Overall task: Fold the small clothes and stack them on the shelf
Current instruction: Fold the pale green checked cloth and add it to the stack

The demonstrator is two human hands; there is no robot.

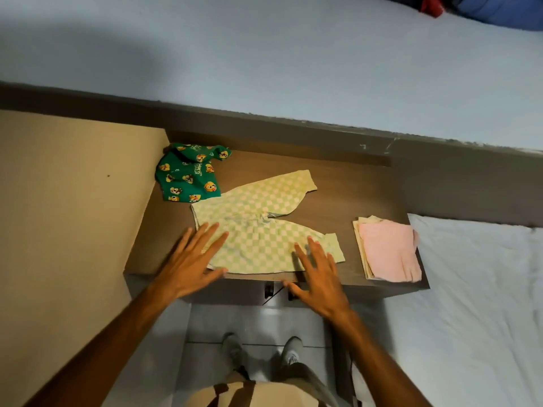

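Observation:
A small pair of green-and-white checked trousers [258,227] lies spread flat on the brown wooden shelf [346,195], legs pointing right. My left hand [191,262] rests flat and open on the waist end. Fingers spread, my right hand [318,273] lies over the nearer leg at the shelf's front edge. A crumpled dark green garment with cartoon prints [189,173] sits at the back left. At the right end sits a folded stack with a pink piece on top [388,251].
A beige panel [67,201] borders the shelf on the left. A bed with a white sheet [482,304] lies to the right. The pale blue wall [264,60] rises behind. My feet stand on the tiled floor [261,321] below.

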